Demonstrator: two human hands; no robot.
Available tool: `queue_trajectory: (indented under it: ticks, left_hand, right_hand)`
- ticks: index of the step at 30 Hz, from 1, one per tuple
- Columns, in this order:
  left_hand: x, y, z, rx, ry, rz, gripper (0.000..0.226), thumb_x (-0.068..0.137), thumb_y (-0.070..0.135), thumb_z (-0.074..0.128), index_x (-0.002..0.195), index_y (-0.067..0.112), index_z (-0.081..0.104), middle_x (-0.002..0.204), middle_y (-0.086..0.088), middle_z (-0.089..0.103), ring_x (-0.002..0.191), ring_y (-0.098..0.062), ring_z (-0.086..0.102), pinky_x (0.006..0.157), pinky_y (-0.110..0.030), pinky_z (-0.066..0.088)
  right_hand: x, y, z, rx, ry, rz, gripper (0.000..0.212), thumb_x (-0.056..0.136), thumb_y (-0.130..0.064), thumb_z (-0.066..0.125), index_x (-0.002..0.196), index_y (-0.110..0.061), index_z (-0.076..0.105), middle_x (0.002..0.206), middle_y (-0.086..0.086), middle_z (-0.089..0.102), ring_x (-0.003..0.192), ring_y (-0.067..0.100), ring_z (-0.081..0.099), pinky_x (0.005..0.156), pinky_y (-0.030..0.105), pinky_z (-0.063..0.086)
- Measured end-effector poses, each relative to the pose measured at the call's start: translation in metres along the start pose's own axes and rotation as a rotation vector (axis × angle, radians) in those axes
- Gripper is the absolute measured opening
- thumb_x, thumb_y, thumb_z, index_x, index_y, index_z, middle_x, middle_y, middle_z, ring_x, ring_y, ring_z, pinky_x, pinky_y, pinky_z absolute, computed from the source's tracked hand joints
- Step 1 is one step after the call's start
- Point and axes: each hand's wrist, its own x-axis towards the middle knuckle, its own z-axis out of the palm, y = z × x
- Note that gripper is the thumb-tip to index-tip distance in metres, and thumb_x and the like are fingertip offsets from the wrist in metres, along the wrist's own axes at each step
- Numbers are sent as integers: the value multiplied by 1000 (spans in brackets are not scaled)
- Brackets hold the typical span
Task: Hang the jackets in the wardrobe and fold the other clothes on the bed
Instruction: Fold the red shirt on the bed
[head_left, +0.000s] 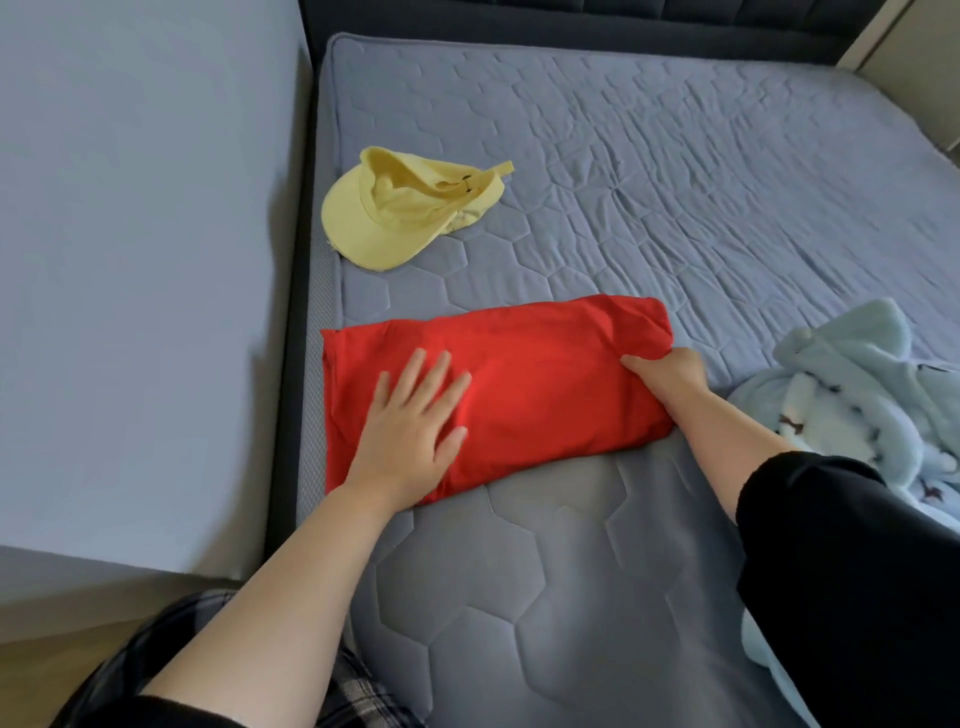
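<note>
The red folded cotton garment lies flat on the grey-blue quilted bed, stretched between the two hands as a long rectangle. The left hand rests palm down on its left half, fingers straight and spread, pressing the cloth to the mattress. The right hand holds the garment's right end, thumb on top and fingers curled around the folded edge.

Those fingers are tucked under the cloth, so how far they reach is hidden. What kind of garment it is cannot be told from its folded shape. The right forearm comes out of a black sleeve, which is cut off at the frame's edge.

Beyond the left hand, well apart from the red cloth, a pale yellow fabric cap lies upturned near the bed's edge, its strap pointing away. Just right of the right hand sits a rumpled light blue fleece garment with small dark prints, partly covered by the black sleeve and running out of view. Left of the left hand a plain grey panel stands against the bed's side. A dark padded headboard closes the far end. Below the left arm, dark plaid trousers show.
</note>
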Motion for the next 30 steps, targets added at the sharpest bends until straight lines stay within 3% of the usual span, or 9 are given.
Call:
queue_trajectory:
  ticks: [3,6,10,12,14,17,20,26,30]
  left_hand:
    - [-3,4,6,96,-206,1,61,93,46,43,149,30,27,160,3,13,148,-22,3,115,-52,12]
    - [-7,4,4,-118,-135,-66,57,92,34,54,146,28,36,159,7,16,148,-17,6,117,-45,10]
    - [-6,1,-24,-994,95,-512,32,93,7,55,123,16,62,135,0,55,131,-12,44,106,-12,31]
    - [-6,-9,-44,-1551,182,-785,32,100,21,42,126,14,57,118,-2,65,112,-13,57,91,-16,45]
    - [-10,-26,-53,-1907,181,-926,45,100,46,27,125,19,53,108,-1,66,103,-18,60,87,-28,45]
    - [-18,-36,-54,-1936,145,-921,64,94,63,24,124,16,54,115,-8,66,105,-22,62,89,-36,45]
    - [-16,-26,-52,-1826,152,-932,48,97,45,45,133,14,51,126,-12,62,109,-22,61,88,-35,51]
    - [-15,-18,-47,-1364,155,-925,31,82,-12,56,107,6,58,100,-18,67,93,-30,63,87,-39,49]
    - [-13,-26,-47,-1386,235,-1019,28,73,-13,45,84,8,59,79,-12,54,76,-22,48,71,-32,35]
  right_hand:
    - [-32,-29,5,-113,152,-149,34,80,-30,63,103,-6,58,104,16,65,97,35,61,70,33,40]
    - [-72,-61,12,-64,151,-287,25,78,-26,56,97,-9,57,93,10,64,94,34,60,73,33,41]
    - [-134,-103,22,56,48,-506,25,73,-22,63,97,-15,58,85,-1,62,88,24,60,69,26,36]
    - [-164,-118,33,18,-131,-683,38,74,-21,70,110,-15,60,83,-6,60,84,17,59,68,23,35]
    - [-187,-124,46,15,-509,-774,40,79,-23,73,116,-16,60,79,-7,60,75,11,59,65,19,40]
    - [-200,-120,61,54,-749,-735,25,91,-21,61,116,-16,59,89,9,69,78,21,68,67,25,52]
    - [-193,-111,71,42,-506,-739,20,93,-14,55,111,-11,62,95,9,68,89,25,65,84,35,49]
    - [-181,-86,77,-51,-393,-774,24,93,-11,52,114,-11,64,115,2,64,102,11,56,83,6,35]
    - [-175,-81,81,-78,-112,-884,36,94,-14,49,130,-12,54,140,8,47,130,23,38,109,28,27]
